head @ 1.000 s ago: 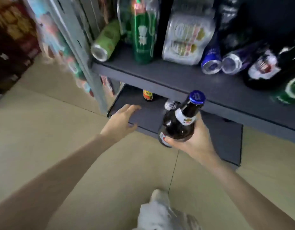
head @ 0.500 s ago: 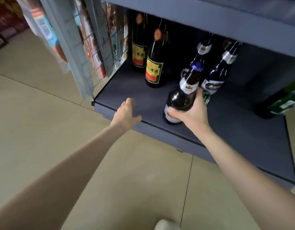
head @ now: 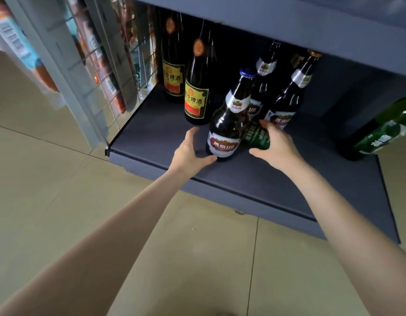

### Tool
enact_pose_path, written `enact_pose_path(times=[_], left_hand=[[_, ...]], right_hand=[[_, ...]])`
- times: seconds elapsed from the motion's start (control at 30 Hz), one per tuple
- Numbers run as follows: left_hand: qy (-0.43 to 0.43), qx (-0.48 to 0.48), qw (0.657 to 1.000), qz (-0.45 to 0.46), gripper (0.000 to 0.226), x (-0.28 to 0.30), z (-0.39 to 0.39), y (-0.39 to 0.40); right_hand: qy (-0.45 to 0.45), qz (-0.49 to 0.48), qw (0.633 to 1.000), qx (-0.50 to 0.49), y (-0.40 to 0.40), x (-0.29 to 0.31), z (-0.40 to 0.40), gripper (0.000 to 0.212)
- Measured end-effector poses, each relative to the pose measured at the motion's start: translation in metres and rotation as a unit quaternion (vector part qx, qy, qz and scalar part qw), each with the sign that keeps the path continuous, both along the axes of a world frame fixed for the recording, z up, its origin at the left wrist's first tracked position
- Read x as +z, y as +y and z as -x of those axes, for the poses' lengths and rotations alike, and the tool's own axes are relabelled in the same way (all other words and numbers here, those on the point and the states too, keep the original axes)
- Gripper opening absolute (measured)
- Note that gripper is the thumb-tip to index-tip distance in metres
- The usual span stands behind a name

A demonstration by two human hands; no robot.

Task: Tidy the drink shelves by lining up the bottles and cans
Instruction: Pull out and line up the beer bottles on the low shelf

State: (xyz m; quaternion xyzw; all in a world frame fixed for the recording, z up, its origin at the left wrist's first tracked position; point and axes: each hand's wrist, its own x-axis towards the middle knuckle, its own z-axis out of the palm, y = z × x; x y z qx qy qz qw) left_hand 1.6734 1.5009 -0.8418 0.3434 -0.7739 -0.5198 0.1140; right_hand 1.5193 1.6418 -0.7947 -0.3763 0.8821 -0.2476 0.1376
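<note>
A brown beer bottle [head: 227,131] with a blue cap and a red-and-white label stands upright near the front of the dark bottom shelf [head: 254,181]. My left hand [head: 189,151] curls round its base from the left, thumb against the foot of the bottle. Just right of it, my right hand [head: 276,144] grips a green can [head: 256,137] that is tucked low behind the bottle. Two more bottles of the same brand [head: 286,103] stand directly behind. Two dark bottles with yellow labels [head: 196,103] stand at the back left.
A green bottle [head: 380,135] leans at the shelf's right end. The upper shelf's edge [head: 288,23] overhangs the bottle tops. A wire grid panel [head: 119,65] and a grey upright close the left side. Tan floor tiles lie below.
The right hand set the blue-capped bottle down upright and moved onto the green can. The left hand went from the shelf's front edge to the bottle's base.
</note>
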Motion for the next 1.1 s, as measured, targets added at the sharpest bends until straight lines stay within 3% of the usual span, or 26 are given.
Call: enact_pose_path(times=[0.1, 0.2, 0.27, 0.33, 0.43, 0.53, 0.6, 0.73, 0.87, 1.0, 1.1], left_hand=[[0.036, 0.0, 0.999, -0.038, 0.094, -0.004, 0.019, 0.012], [0.046, 0.031, 0.998, -0.002, 0.091, -0.007, 0.033, 0.022], [0.046, 0.052, 0.997, 0.025, 0.086, -0.005, 0.036, 0.024], [0.044, 0.057, 0.997, 0.034, 0.083, -0.004, 0.037, 0.023], [0.043, 0.05, 0.997, 0.032, 0.082, -0.001, 0.044, 0.019], [0.042, 0.047, 0.997, 0.033, 0.084, -0.001, 0.059, 0.017], [0.035, 0.044, 0.998, 0.034, 0.085, -0.001, 0.07, 0.017], [-0.007, 0.021, 0.999, 0.048, 0.083, 0.004, 0.075, 0.016], [-0.029, 0.02, 0.99, 0.136, 0.069, 0.018, 0.039, 0.033], [0.098, -0.063, 0.947, 0.3, 0.041, 0.058, -0.013, 0.054], [0.218, -0.126, 0.907, 0.336, 0.027, 0.106, -0.035, 0.06]], right_hand=[[0.092, -0.044, 0.995, 0.001, -0.01, -0.019, 0.014, 0.082], [0.221, -0.152, 0.963, -0.004, -0.022, -0.028, 0.02, 0.089], [0.247, -0.193, 0.95, -0.01, -0.025, -0.029, 0.019, 0.083], [0.188, -0.196, 0.961, -0.054, -0.018, -0.029, 0.017, 0.076], [0.029, -0.095, 0.983, -0.156, 0.013, -0.028, 0.013, 0.064], [-0.176, 0.054, 0.958, -0.222, 0.047, -0.02, 0.003, 0.054], [-0.226, 0.102, 0.944, -0.219, 0.062, -0.016, -0.001, 0.052], [-0.231, 0.13, 0.947, -0.183, 0.079, 0.002, -0.015, 0.051], [-0.19, 0.132, 0.963, -0.136, 0.099, 0.033, -0.042, 0.059], [-0.123, 0.164, 0.974, -0.101, 0.121, 0.074, -0.074, 0.068], [-0.085, 0.198, 0.973, -0.086, 0.133, 0.109, -0.093, 0.073]])
